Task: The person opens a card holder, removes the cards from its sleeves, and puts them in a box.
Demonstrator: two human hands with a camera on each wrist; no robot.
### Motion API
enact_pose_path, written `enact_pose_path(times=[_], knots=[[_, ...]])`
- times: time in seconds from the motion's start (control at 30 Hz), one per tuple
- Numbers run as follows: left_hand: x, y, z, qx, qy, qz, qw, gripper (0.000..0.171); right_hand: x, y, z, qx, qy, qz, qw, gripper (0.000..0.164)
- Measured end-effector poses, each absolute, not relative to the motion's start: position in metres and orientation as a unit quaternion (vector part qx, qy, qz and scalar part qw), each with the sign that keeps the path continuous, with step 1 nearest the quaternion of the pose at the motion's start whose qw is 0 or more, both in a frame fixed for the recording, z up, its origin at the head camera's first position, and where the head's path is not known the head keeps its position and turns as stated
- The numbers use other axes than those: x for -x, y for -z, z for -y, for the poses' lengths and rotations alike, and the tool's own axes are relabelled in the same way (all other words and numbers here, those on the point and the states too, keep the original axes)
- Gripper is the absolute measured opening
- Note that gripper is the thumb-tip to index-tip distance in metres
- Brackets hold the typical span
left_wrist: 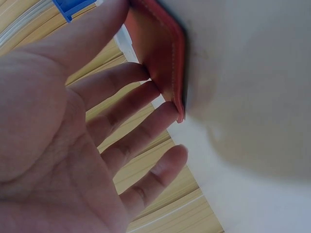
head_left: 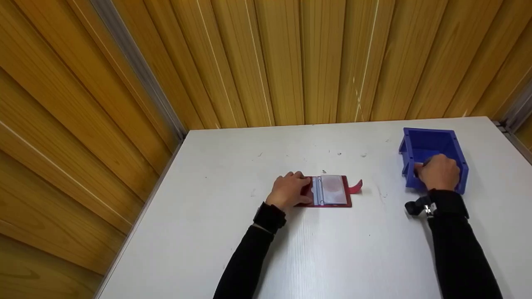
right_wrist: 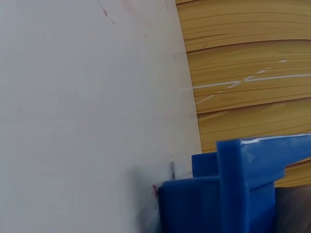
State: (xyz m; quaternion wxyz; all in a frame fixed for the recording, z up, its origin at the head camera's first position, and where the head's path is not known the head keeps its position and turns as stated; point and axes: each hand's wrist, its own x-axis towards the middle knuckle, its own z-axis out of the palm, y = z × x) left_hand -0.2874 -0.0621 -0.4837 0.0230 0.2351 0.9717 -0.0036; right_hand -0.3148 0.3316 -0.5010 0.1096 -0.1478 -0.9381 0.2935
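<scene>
A small red card holder [head_left: 348, 199] lies spread on the white table in the head view, its clear plastic sleeves [head_left: 333, 189] facing up and its strap [head_left: 355, 187] pointing right. My left hand [head_left: 289, 190] rests over its left cover. In the left wrist view, nearly straight fingers [left_wrist: 141, 128] touch the cover [left_wrist: 163, 63], with the thumb across from them. My right hand [head_left: 439, 172] reaches down into a blue plastic bin [head_left: 409, 166] at the right. Its fingertips are hidden there, and whatever they may hold does not show clearly. The right wrist view mostly shows the bin's side [right_wrist: 233, 189].
The white table [head_left: 199, 191] carries several small dark marks. Wood-patterned panels [head_left: 282, 62] rise behind its far edge and along the left. A black wrist strap with a small device [head_left: 419, 206] sits at the right wrist, just in front of the bin.
</scene>
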Motion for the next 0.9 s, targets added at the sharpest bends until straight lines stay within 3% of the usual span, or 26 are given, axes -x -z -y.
enact_pose_path(times=[0.27, 0.47, 0.53, 0.6, 0.73, 0.9], knots=[[0.286, 0.481, 0.060, -0.238, 0.003, -0.971, 0.020, 0.063, 0.309, 0.465, -0.320, 0.160, -0.330, 0.923, 0.121, 0.048], [0.288, 0.480, 0.061, -0.233, 0.001, -0.972, 0.024, 0.064, 0.309, 0.448, -0.280, 0.053, -0.338, 0.909, 0.238, 0.037], [0.288, 0.481, 0.061, -0.231, -0.002, -0.973, 0.027, 0.063, 0.310, 0.450, -0.263, -0.002, -0.341, 0.907, 0.248, 0.031], [0.287, 0.482, 0.062, -0.230, -0.005, -0.973, 0.026, 0.062, 0.310, 0.454, -0.244, -0.049, -0.346, 0.910, 0.223, 0.029], [0.287, 0.484, 0.063, -0.235, -0.010, -0.972, 0.029, 0.061, 0.308, 0.469, -0.210, -0.131, -0.350, 0.920, 0.117, 0.030], [0.288, 0.485, 0.062, -0.230, -0.007, -0.973, 0.033, 0.063, 0.305, 0.487, -0.180, -0.227, -0.326, 0.918, 0.004, 0.042]])
